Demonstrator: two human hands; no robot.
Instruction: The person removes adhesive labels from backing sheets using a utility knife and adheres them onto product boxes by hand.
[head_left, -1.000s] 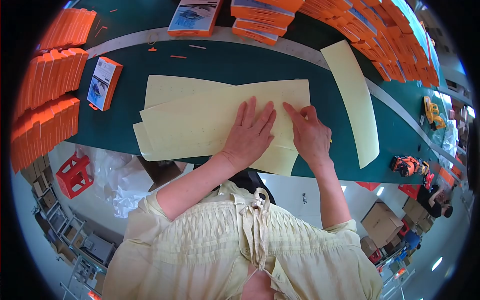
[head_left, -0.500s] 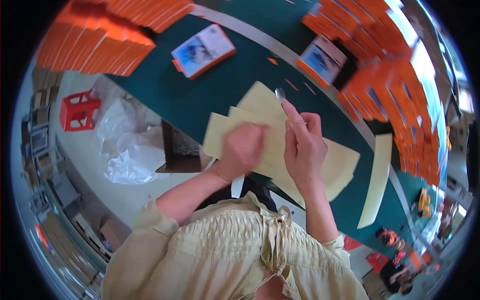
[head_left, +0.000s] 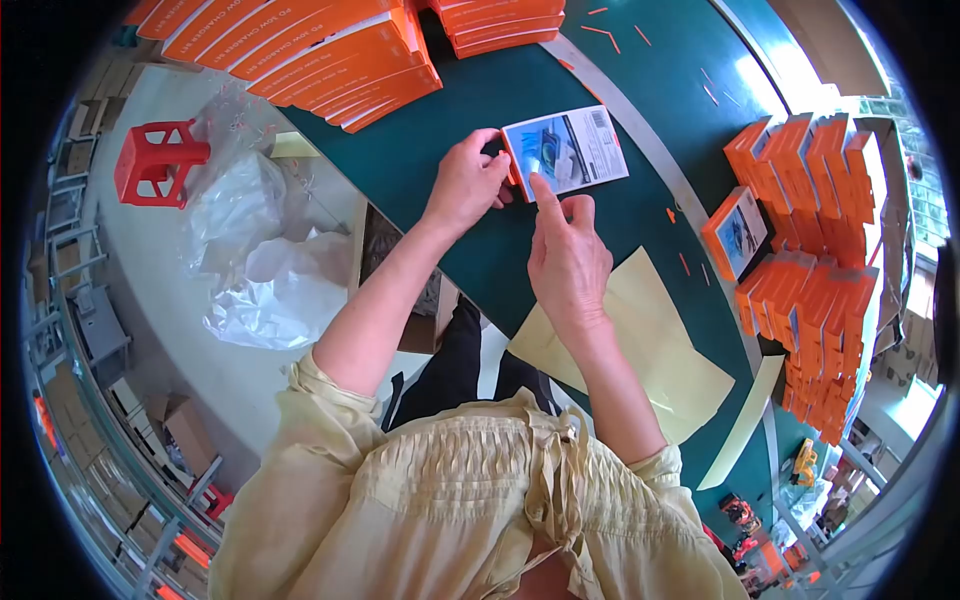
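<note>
A flat orange box (head_left: 580, 150) with a blue printed picture and white text panel lies on the green table. My left hand (head_left: 466, 183) is closed on its left end, by an orange flap. My right hand (head_left: 572, 262) comes from below, its index finger stretched onto the picture and the other fingers curled. A small pale, shiny round piece, like a clear sticker (head_left: 535, 166), shows at that fingertip against the box. Beneath my right forearm lie overlapping pale yellow sheets (head_left: 645, 345).
Stacks of orange charger boxes (head_left: 335, 60) stand at the upper left, with more stacks (head_left: 810, 190) at right. A single box (head_left: 736, 234) leans there. A yellow strip (head_left: 742, 425) lies near the table edge. On the floor are a red stool (head_left: 160, 160) and plastic bags (head_left: 285, 290).
My hands have moved from over the yellow sheets up to the box. My left hand has taken hold of its end, and my right fingertip has come onto its printed face.
</note>
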